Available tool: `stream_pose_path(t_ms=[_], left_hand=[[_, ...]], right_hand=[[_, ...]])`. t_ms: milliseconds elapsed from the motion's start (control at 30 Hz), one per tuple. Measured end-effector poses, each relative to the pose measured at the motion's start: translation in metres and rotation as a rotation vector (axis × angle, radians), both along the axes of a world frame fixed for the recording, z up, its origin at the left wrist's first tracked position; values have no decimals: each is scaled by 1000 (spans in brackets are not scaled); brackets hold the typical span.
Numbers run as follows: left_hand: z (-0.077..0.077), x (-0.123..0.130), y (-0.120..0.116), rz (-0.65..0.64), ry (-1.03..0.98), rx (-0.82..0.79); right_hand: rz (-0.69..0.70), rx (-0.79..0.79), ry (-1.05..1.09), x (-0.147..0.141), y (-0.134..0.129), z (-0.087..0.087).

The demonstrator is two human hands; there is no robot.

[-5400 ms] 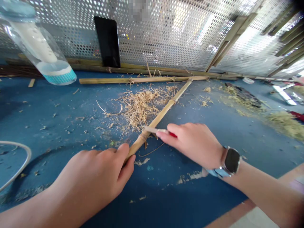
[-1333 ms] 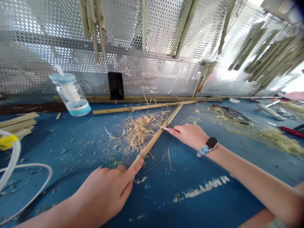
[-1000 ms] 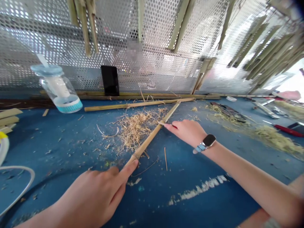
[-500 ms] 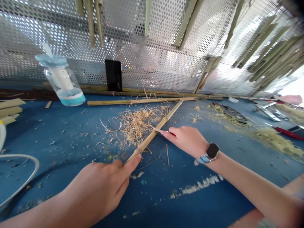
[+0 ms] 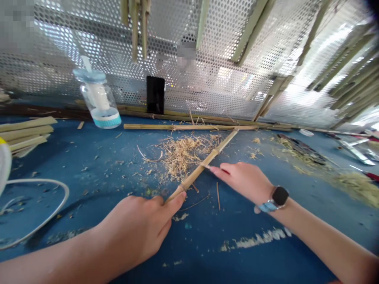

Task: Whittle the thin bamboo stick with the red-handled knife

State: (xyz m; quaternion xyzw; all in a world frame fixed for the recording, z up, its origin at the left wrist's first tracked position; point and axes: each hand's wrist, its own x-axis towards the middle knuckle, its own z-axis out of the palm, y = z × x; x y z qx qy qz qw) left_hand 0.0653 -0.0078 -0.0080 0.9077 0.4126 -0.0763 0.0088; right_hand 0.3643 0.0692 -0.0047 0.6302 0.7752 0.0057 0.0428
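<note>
Left hand (image 5: 136, 225): I'm gripping the lower end of the bamboo stick (image 5: 213, 154)
Right hand (image 5: 242, 183): I'm pinching a red-handled knife (image 5: 225, 170), its blade touching the stick
Stick: lying slantwise on the blue workbench (image 5: 74, 177), just beside wood shavings (image 5: 183, 159)
Behind: a black phone (image 5: 155, 94) is leaning against a perforated metal panel (image 5: 207, 51)
</note>
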Motion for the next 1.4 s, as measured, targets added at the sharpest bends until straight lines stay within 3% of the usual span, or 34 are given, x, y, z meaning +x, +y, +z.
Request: stream_pose_path(t_ms=[133,367,567,800,1033,1233,1400], left_hand=[[-2,0,2,-9,9,-7],[-5,0,2,2,-13,0],[-3,-3,1,-35,10,0],[-9,-7,4,-37,1,-16],[3,2,3,18,119,-122],[10,8,5,36,132,-134],[5,5,3,13,123,-83]], right_hand=[[-124,5,0,26,24,0],[40,25,12,9,8,-6],[-111,44,20,29,29,1],[98,-13,39,-7,-6,0],[-128,66,-73,16,19,7],[117,-10,40,-12,-9,4],[-111,34,39,20,14,7]])
